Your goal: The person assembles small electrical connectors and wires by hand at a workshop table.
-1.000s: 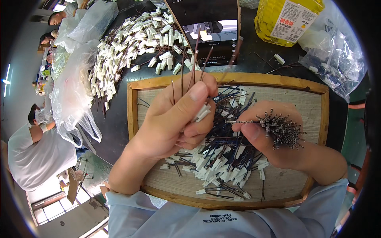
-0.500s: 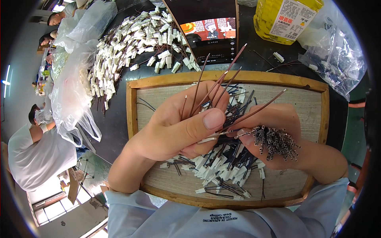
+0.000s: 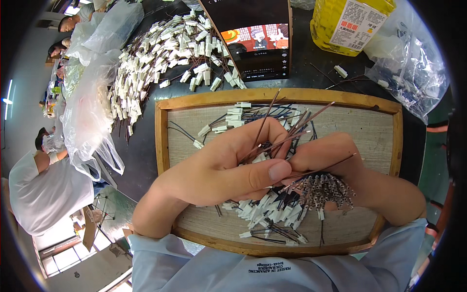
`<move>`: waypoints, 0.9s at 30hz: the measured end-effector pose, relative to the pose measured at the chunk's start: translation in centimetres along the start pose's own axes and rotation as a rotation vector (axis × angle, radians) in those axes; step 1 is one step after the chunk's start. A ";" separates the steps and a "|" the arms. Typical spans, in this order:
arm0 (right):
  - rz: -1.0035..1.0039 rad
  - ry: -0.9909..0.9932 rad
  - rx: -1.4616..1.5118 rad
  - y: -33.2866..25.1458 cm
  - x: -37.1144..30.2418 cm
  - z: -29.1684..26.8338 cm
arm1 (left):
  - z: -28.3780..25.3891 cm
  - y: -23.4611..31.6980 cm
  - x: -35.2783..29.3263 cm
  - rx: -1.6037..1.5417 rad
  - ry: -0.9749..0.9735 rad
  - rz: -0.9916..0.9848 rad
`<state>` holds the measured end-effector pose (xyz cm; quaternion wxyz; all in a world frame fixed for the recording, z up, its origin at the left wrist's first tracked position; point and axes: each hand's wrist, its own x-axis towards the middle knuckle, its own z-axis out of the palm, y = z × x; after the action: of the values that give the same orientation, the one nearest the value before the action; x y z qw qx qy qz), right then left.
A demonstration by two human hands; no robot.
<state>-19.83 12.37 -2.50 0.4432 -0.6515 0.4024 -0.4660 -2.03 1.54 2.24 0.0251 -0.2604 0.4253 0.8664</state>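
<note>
Both hands meet above a wood-framed tray (image 3: 194, 99). My left hand (image 3: 228, 170) is closed on several thin brown wires (image 3: 266, 119) that stick up past its fingers, with a bit of a white connector showing among them. Its thumb presses near the fingertips of my right hand (image 3: 335, 155). That hand is closed round a bundle of wires with metal crimp terminals (image 3: 326, 191), the terminal ends fanning out toward me. One brown wire reaches right across the right fingers. Where the fingertips meet, the contact is hidden. Under the hands lie white connectors (image 3: 277, 209) with dark wires.
A big heap of white connectors on wires (image 3: 160, 53) covers the table's far left. Beyond the tray a phone or tablet (image 3: 255, 41) stands playing a cartoon. At far right are a yellow-liquid jug (image 3: 348, 24) and a clear plastic bag (image 3: 413, 73). Other people sit at left.
My hands have come closer together, and the left hand's wires now tilt further right. The right hand has turned, and its terminal bundle has moved slightly left and down.
</note>
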 end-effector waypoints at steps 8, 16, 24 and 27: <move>-0.056 -0.003 -0.196 0.5 -0.1 0.3 | -0.2 0.1 0.0 0.072 0.064 0.008; 0.106 0.323 -0.131 -0.9 0.1 0.5 | -1.4 0.6 -0.5 0.035 0.067 0.164; 0.503 0.291 0.378 -2.8 0.9 0.3 | -3.8 0.2 0.0 -0.037 0.114 0.367; 0.563 0.177 0.231 -2.6 0.8 0.2 | -4.0 0.3 0.3 -0.198 0.124 0.361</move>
<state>-19.18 12.38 0.10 0.5889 -0.4168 0.5487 -0.4224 -0.63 -1.70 0.33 -0.1825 -0.2338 0.3787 0.8767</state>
